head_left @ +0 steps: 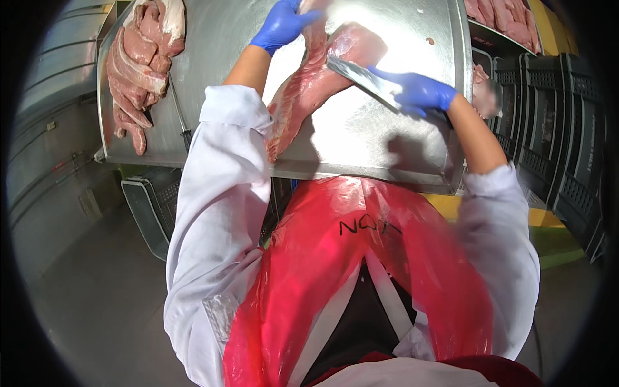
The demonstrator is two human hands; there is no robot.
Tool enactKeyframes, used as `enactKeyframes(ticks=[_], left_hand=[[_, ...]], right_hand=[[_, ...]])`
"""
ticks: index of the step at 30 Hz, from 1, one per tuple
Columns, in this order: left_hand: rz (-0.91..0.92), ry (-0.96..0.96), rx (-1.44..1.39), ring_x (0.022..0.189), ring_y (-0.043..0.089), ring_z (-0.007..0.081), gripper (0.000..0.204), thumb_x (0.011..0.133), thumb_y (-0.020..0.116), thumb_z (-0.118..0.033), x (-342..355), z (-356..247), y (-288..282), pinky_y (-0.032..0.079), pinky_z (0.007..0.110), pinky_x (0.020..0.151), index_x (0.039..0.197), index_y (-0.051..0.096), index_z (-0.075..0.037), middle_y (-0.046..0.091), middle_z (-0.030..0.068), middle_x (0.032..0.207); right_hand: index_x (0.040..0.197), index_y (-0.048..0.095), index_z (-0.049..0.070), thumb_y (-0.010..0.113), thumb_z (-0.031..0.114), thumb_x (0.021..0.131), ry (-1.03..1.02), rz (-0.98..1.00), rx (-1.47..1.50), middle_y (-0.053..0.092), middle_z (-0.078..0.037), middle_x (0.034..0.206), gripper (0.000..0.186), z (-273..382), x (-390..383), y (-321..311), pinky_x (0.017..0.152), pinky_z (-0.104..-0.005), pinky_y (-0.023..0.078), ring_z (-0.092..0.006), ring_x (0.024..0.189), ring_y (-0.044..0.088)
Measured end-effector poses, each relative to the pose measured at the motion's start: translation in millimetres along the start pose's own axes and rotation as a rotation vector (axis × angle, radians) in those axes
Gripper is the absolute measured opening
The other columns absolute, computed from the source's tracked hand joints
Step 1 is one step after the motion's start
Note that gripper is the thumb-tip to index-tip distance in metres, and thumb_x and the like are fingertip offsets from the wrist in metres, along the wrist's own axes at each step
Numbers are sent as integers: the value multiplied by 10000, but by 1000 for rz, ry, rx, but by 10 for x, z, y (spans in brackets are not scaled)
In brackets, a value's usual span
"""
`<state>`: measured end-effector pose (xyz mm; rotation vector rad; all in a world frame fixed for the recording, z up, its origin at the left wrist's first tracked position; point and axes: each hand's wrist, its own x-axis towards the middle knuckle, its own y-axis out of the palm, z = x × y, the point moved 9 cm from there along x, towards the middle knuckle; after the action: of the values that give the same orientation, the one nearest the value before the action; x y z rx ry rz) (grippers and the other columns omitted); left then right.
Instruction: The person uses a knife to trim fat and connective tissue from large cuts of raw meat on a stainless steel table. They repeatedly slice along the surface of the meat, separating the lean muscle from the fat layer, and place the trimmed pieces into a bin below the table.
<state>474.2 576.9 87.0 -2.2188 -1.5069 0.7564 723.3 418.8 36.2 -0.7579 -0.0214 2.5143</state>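
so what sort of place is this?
Probably a meat-cutting room: pile of raw meat on a metal table, knife in the gloved right hand, dark crates alongside.

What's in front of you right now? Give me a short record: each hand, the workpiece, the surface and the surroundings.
Left hand: blue-gloved, gripping the far end of the long piece of meat
Right hand: blue-gloved, holding a knife, blade over the meat
Surface: metal table
Table's left: meat pile, dark-handled rod
Beyond table's right: black crates
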Motion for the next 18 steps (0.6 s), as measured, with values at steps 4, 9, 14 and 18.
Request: enactKeyframes(ticks=[4, 9, 14, 18], left_hand=[[-198, 134, 218, 680, 578, 144, 412, 856, 767, -376, -335, -603, -262, 478, 371, 623, 896, 690, 27, 633, 86, 713], [-118, 161, -71, 769, 609, 114, 298, 900, 749, -262, -454, -570, -435, 503, 330, 688, 1014, 712, 11, 699, 24, 856], [-124, 206, -390, 878, 624, 97, 252, 937, 716, -175, -869, -645, -903, 508, 292, 784, 1120, 700, -3, 708, 8, 986], [-168, 231, -235, 907, 626, 99, 280, 935, 722, -168, -1056, -683, -1114, 506, 289, 815, 1162, 685, -7, 707, 4, 1018]], right_hand=[[1629, 164, 366, 462, 80, 925, -13, -95, 183, 555, -51, 688, 816, 494, 455, 281, 422, -273, 499, -114, 456, 520], [1625, 186, 375, 454, 100, 938, 16, -55, 183, 573, -53, 733, 787, 535, 600, 527, 444, -285, 494, -116, 465, 509], [1620, 214, 376, 435, 125, 962, 11, 98, -49, 582, -45, 747, 738, 563, 417, 804, 467, -286, 488, -111, 490, 513], [1620, 188, 405, 443, 85, 905, -39, 58, 256, 571, -35, 711, 824, 780, 1036, 1057, 493, -271, 498, -110, 478, 522]])
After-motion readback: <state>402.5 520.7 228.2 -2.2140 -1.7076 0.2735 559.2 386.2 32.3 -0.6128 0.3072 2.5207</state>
